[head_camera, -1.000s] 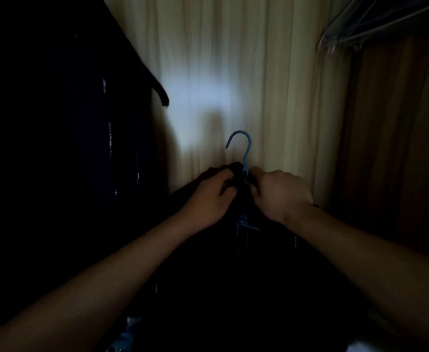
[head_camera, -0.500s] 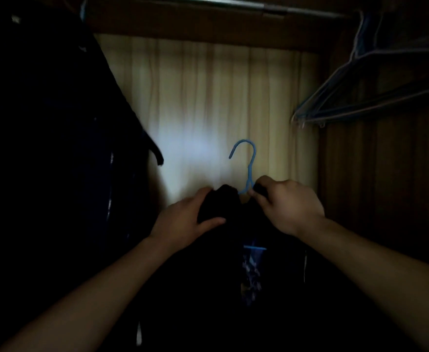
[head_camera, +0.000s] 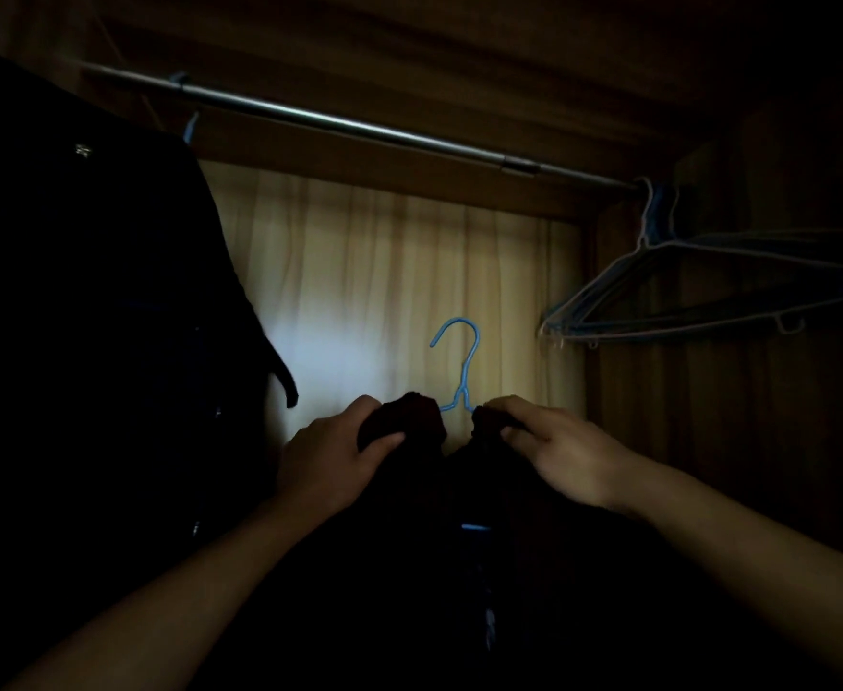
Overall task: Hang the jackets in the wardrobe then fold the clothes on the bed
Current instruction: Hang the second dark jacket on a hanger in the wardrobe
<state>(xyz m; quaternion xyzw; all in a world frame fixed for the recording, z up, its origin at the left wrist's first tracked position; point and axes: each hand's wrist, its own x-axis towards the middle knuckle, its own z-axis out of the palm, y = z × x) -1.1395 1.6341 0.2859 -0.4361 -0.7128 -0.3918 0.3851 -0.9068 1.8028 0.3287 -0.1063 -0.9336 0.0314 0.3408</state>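
Head view: left hand point(head_camera: 329, 461) and right hand point(head_camera: 559, 451) grip the jacket point(head_camera: 419, 416), collar now pulled apart.

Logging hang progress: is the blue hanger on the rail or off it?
Off. The blue hanger shows free against the curtain, below the rail; left hand and right hand grip the dark jacket.

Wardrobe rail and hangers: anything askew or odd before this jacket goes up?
Nothing looks damaged. The dark jacket is bunched at the collar on the blue hanger, gripped by the left hand and right hand; its hook is below the rail. Empty hangers hang at the rail's right end. Lower down is too dark to judge.
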